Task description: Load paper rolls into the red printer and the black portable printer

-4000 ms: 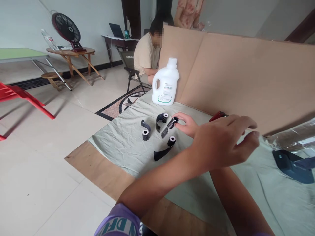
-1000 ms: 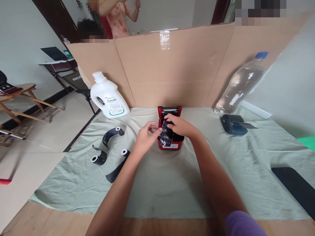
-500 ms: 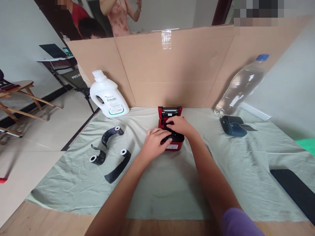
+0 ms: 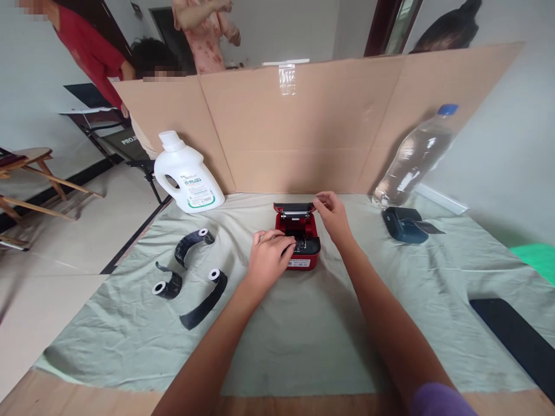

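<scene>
I've got my L hand (image 4: 271,257) resting on the front L part of the red portable printer (image 4: 300,263), fingers loosely extended, thumb apart. R hand (image 4: 333,218) is at the R corner of its raised lid (image 4: 295,207), fingers curled; can't tell if they're pinching it. Printer's mid-cloth (image 4: 299,346), near the cardboard panel (image 4: 299,127). 3 blk rolls (image 4: 206,307) lie to the L, w/ the white jug (image 4: 191,179) behind; dk blue device (image 4: 403,226) & blk phone (image 4: 515,335) on the R.

Wrinkled matt cloth (image 4: 295,335); smooth brown cardboard (image 4: 303,127); glossy clear plastic bottle (image 4: 416,156)
</scene>
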Demonstrator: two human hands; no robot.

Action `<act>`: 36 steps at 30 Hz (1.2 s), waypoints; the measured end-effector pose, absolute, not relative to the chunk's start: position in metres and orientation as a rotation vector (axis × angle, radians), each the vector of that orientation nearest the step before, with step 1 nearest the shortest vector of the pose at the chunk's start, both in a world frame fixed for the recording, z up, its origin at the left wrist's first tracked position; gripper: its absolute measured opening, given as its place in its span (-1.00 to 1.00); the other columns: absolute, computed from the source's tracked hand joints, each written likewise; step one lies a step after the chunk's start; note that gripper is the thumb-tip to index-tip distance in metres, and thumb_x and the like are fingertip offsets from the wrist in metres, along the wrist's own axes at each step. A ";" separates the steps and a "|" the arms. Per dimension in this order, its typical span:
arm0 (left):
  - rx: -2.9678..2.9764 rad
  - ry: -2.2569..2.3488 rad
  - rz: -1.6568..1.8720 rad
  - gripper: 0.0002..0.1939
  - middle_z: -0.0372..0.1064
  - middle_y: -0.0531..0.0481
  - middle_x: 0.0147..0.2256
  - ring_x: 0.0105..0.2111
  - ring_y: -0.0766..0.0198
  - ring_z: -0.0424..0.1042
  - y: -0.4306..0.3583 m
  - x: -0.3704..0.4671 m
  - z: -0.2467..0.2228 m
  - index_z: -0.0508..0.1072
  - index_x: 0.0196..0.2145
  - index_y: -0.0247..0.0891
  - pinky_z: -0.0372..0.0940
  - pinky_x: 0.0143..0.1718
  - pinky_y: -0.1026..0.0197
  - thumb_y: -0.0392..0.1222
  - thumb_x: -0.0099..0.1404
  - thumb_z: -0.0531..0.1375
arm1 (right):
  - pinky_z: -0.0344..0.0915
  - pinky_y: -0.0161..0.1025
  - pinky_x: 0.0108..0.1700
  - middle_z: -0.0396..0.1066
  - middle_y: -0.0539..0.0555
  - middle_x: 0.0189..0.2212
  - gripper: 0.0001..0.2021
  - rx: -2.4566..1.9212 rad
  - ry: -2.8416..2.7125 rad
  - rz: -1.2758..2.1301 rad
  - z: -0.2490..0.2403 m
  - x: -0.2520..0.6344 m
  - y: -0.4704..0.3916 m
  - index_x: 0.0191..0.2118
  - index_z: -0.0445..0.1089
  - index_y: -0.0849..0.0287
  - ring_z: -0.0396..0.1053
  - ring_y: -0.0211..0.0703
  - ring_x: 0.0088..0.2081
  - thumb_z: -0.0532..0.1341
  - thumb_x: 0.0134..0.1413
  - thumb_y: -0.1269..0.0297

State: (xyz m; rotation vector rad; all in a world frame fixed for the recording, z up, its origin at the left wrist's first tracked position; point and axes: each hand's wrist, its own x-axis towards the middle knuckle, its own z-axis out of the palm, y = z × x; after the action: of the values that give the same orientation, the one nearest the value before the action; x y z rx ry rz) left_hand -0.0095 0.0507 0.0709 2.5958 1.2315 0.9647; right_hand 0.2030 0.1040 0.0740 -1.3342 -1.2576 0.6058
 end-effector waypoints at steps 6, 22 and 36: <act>2.692 1.185 1.007 -0.79 0.61 0.05 -0.21 -0.08 0.10 0.44 0.047 -0.012 0.069 0.58 -0.24 -0.06 0.11 0.01 -0.06 -0.22 0.41 0.12 | 0.32 -0.01 0.10 0.22 0.19 0.26 -0.43 -1.299 -1.272 0.793 0.044 0.201 0.062 0.18 0.21 0.04 0.26 0.05 0.18 0.20 -0.01 0.18; 1.555 1.314 1.369 -0.74 0.47 -0.10 -0.02 -0.10 0.21 0.47 0.072 -0.011 0.032 0.44 -0.04 -0.20 0.37 -0.12 0.17 -0.16 0.35 0.12 | 0.17 -0.04 0.32 0.12 0.10 0.36 -0.37 -1.146 -1.197 0.894 -0.006 0.191 0.067 0.35 0.05 0.04 0.12 -0.08 0.35 0.06 0.16 0.14; 2.142 1.141 1.306 -0.83 0.35 -0.03 0.13 0.18 0.09 0.23 0.067 -0.005 0.055 0.60 -0.24 -0.10 0.22 0.20 -0.04 -0.28 0.34 0.19 | 0.19 -0.01 0.30 0.17 0.09 0.34 -0.39 -1.087 -1.032 0.978 -0.004 0.190 0.068 0.28 0.18 -0.01 0.15 -0.01 0.33 0.19 0.12 0.01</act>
State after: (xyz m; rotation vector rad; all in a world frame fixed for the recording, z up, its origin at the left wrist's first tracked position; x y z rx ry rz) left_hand -0.0055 0.0665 0.0554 2.1425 1.1406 1.3061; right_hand 0.1897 0.0681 -0.0042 -1.0872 -1.0316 0.9784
